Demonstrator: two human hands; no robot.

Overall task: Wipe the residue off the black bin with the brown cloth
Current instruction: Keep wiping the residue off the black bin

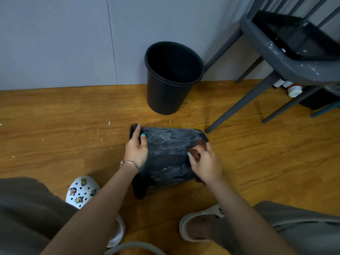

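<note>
Down on the wooden floor (55, 137) right in front of your feet, the black bin (165, 162) is lying on its side, rim end to your left and base end to your right, and its upper wall is smeared all over with whitish streaky residue. Your left hand (137, 147) is clamped on the bin near the rim, thumb on the streaked side and fingers curled over the top edge, with a thin bracelet (129, 163) on that wrist. Your right hand (205, 162) has its fingers bunched around the brown cloth (196, 150), pressing it against the bin wall near the base end; a bit of cloth pokes out above your knuckles. A second black bin (172, 78) stands upright just beyond, close to the grey wall (64, 39), clearly apart from the one you're holding. Off to the right there's a grey chair (287, 67) with white specks on its seat edge and a dark tray on it, plus a few bottles (292, 89) on the floor underneath. Little white flecks are scattered on the floor too. Your white clog with cartoon charms (82, 191) sits at lower left.
</note>
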